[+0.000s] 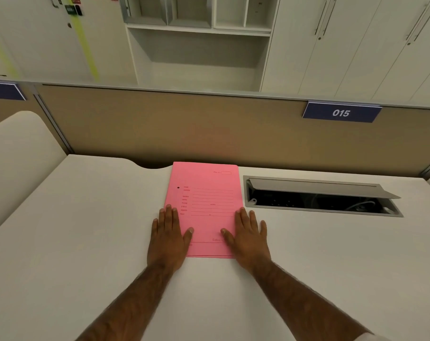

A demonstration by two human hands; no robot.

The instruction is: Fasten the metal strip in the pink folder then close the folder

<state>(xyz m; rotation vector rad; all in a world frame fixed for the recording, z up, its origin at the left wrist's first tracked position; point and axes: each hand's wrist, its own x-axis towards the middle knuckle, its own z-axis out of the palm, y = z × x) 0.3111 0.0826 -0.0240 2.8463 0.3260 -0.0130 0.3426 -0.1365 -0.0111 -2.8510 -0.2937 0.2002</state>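
Observation:
The pink folder lies closed and flat on the white desk, its printed cover facing up with lined fields and a small dark hole near its left edge. My left hand rests flat, fingers spread, on the folder's lower left edge and partly on the desk. My right hand lies flat in the same way on the lower right edge. Neither hand grips anything. The metal strip is hidden; none of it shows outside the cover.
An open cable tray with a raised grey lid is sunk into the desk just right of the folder. A tan partition with a blue "015" sign closes off the back. White cabinets stand beyond it.

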